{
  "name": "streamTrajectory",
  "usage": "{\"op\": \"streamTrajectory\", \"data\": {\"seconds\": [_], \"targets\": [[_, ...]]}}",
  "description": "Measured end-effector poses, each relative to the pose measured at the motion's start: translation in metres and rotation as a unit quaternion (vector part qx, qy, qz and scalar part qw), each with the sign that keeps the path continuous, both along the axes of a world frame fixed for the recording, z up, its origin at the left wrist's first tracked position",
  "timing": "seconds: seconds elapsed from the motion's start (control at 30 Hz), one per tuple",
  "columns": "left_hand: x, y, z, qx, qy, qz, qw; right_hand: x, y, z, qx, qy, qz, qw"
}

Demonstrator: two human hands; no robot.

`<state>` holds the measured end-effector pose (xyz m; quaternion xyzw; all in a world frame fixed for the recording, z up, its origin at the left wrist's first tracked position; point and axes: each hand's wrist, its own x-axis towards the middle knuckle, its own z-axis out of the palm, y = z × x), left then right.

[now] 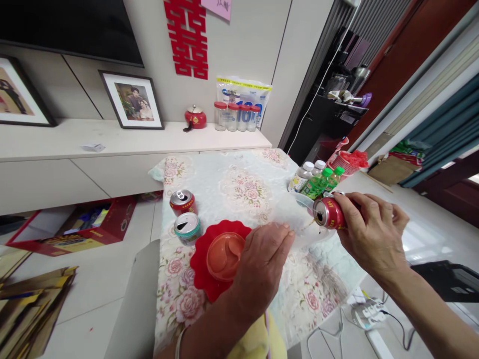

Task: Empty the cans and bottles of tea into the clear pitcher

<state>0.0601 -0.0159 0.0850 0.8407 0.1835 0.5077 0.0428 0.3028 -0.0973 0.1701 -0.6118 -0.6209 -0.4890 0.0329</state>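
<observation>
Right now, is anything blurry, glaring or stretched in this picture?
Head view: glare whitens the floor at right; head view: the translucent item by the left hand looks hazy; head view: the red can in the right hand is clearer; head view: the teal curtain slants, probably lens stretch.

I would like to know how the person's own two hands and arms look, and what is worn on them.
The left hand and the right hand are both without gloves. No sleeve shows on the visible part of either arm. A thin, pale band, like a bracelet, goes around the left arm near the bottom edge; no such band shows on the right arm.
</observation>
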Motion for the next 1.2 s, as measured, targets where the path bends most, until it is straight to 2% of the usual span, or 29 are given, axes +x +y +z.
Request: {"op": "streamTrajectory", "data": {"seconds": [1.2], "targets": [[0.001,-0.0018,0.002,-0.002,0.002,0.008,1.0,-0.0023,0.0013,0.0068,-0.016,-0.025,0.009,1.0]]}}
